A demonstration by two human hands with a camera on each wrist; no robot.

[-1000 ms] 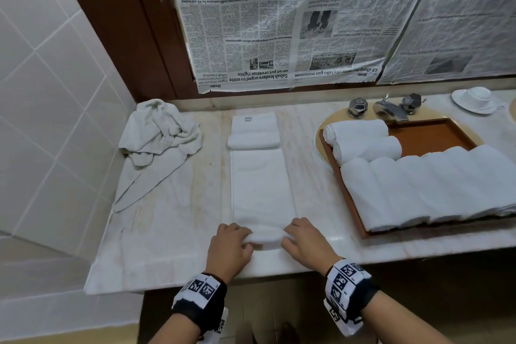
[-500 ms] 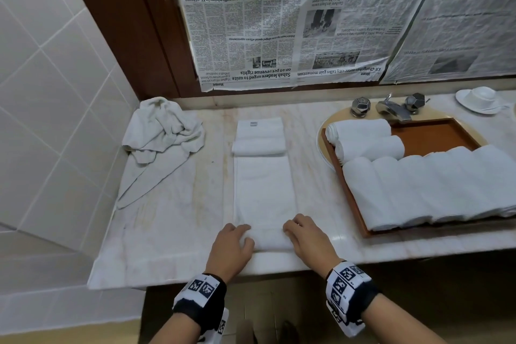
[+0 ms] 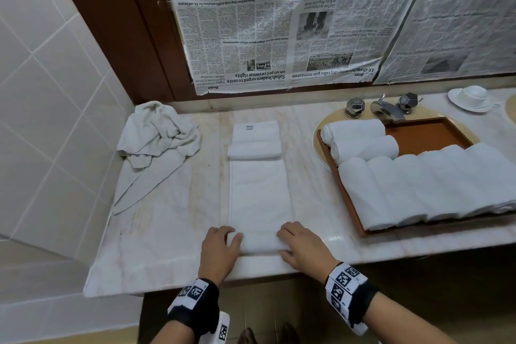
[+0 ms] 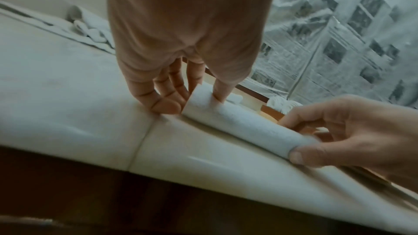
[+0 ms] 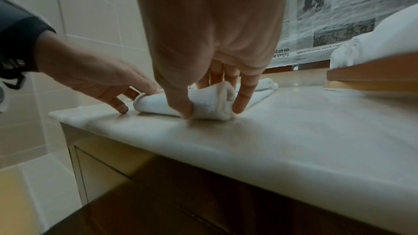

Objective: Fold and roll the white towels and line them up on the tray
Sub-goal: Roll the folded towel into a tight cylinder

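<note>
A long folded white towel (image 3: 259, 195) lies lengthwise on the marble counter (image 3: 173, 232). Its near end is wound into a small roll (image 3: 259, 243) (image 4: 244, 128) (image 5: 203, 104). My left hand (image 3: 220, 246) (image 4: 181, 99) holds the roll's left end, thumb on the roll and fingers beside it on the counter. My right hand (image 3: 301, 246) (image 5: 212, 103) pinches the right end between thumb and fingers. The brown tray (image 3: 418, 134) on the right carries several rolled white towels (image 3: 418, 184) in a row, with two more behind them.
A folded white towel (image 3: 255, 139) sits at the strip's far end. A crumpled towel (image 3: 156, 142) lies at the back left by the tiled wall. Behind the tray are a tap (image 3: 386, 107) and a white cup on a saucer (image 3: 470, 98). Newspaper covers the wall behind.
The towel's near end has been turned over and tightened into a small roll. Both hands have stayed at its two ends near the counter's front edge.
</note>
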